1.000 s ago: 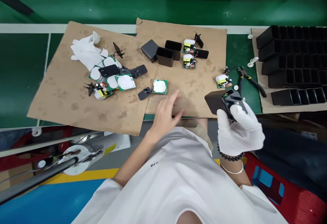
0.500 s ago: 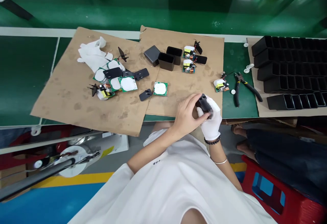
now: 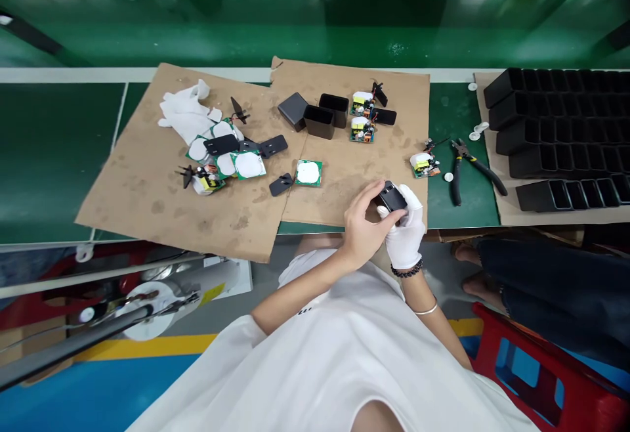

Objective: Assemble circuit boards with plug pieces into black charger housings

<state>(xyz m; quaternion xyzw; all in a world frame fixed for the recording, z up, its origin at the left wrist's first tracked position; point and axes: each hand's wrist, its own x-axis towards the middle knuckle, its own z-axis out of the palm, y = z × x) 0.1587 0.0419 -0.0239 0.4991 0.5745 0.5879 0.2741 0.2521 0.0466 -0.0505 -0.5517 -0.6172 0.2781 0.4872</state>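
Between both hands, over the front edge of the cardboard, is a small black case (image 3: 392, 196). My bare left hand (image 3: 365, 225) grips it from the left, thumb along its lower side. My right hand (image 3: 407, 230), in a white glove, holds it from the right and below. A green board with a white pad (image 3: 308, 172) lies left of the hands, beside a black plate (image 3: 281, 184). Open black cases (image 3: 319, 122) stand further back, near circuit boards (image 3: 363, 129) with yellow parts. Another circuit board (image 3: 424, 165) lies at the cardboard's right edge.
Pliers (image 3: 461, 150) with black handles lie on the green table right of the hands. Rows of black cases (image 3: 541, 195) fill the far right. At left, a white glove (image 3: 184, 111) and several boards are piled. A person's legs (image 3: 541, 281) and a red stool (image 3: 536, 366) are at lower right.
The black case has turned in my hands and its flat face now shows more clearly. Both hands stay in nearly the same place. The view has shifted slightly.
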